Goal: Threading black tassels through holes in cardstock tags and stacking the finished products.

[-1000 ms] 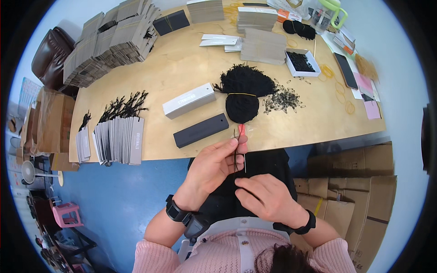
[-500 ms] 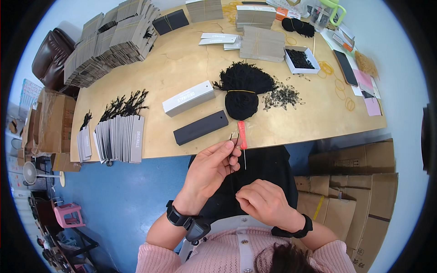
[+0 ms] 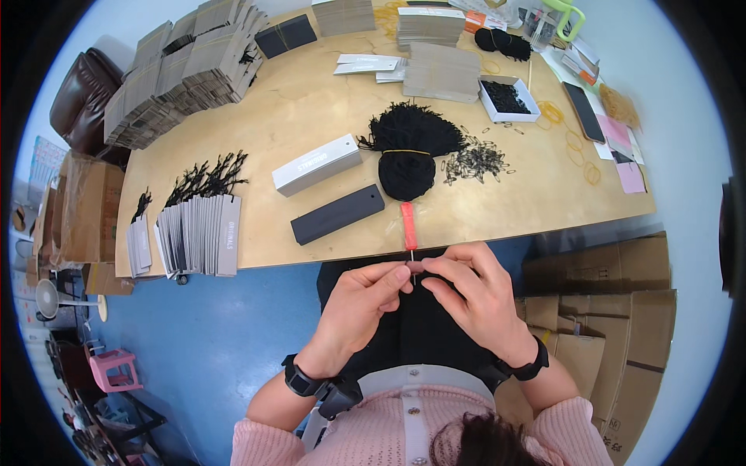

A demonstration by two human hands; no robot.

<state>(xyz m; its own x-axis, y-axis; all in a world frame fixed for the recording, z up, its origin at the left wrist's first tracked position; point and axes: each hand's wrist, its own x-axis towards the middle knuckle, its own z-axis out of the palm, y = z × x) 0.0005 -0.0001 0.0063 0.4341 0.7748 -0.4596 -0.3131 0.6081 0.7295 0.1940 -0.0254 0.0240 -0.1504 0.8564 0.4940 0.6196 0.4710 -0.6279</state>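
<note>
Seen from above, a person's two bare hands meet just past the near edge of a pale wooden desk (image 3: 497, 221), over dark-clothed legs. The left hand (image 3: 353, 307) has its thumb and forefinger pinched together, the other fingers curled in; whatever lies between the fingertips is too small to make out. The right hand (image 3: 478, 299) is half open, fingers bent, with a gap between thumb and forefinger; its forefinger reaches to the left fingertips, and whether it grips anything cannot be told. Both sets of fingertips are at the thin metal shaft (image 3: 412, 255) of a red-handled tool (image 3: 409, 227). The tool's handle lies at the near edge of the desk, its shaft pointing toward the person and partly hidden by the fingers.

Just beyond the handle is a bundle of black cords (image 3: 408, 172), banded in yellow, its frayed ends fanned toward the far side. Right of the bundle are scattered small dark pins (image 3: 478, 161), with a white box (image 3: 513, 116) of black pieces farther back. Left of the bundle lie a white block of tags (image 3: 318, 165) and, nearer, a dark block (image 3: 338, 214). At the desk's near left, grey tags (image 3: 198, 237) with black cords are lined up in a row.
</note>
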